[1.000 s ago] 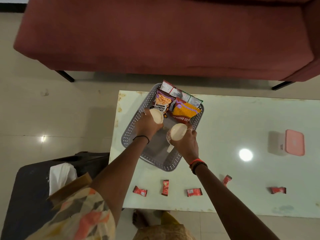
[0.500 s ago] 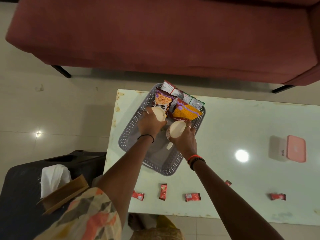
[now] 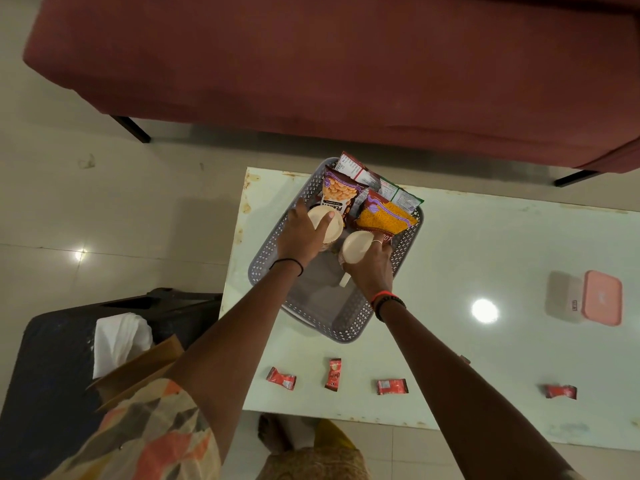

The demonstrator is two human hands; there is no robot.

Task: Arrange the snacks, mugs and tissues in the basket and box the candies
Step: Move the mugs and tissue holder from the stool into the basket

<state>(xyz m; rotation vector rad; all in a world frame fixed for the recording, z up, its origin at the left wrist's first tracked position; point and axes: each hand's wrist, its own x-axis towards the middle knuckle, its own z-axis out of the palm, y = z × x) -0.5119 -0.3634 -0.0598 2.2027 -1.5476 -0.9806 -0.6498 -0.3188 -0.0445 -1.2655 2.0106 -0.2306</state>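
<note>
Both mugs have slid deeper into the basket [image 3: 349,336] since a second ago, closing on the snack packets at its far end. Your left hand [image 3: 301,237] grips the left mug [image 3: 335,226] from above, fingers curled over its rim, and that mug now sits against the foot of the peanuts [image 3: 337,194]. Your right hand [image 3: 370,268] wraps the right mug [image 3: 356,249] the same way, its handle pointing back toward you, just beside the yellow packet [image 3: 384,220]. Whether either mug rests on the basket floor cannot be told from here.

Judging by the layout, the snacks are done: peanuts, yellow packet and the sachets [image 3: 401,199] behind them stand together at the far end. The mugs look nearly placed. You only need to let go.

What is left is the rest. The tissues [image 3: 119,337] lie well apart, off the table [image 3: 485,254] on the dark stool [image 3: 52,358] to your left, and the near half of the basket has room for them. Four candies [image 3: 334,373] show plainly along the table's near edge, with what seems a fifth half hidden by your right arm. The box [image 3: 602,297] stands far to the right, pink lid on, so none are boxed yet.
</note>
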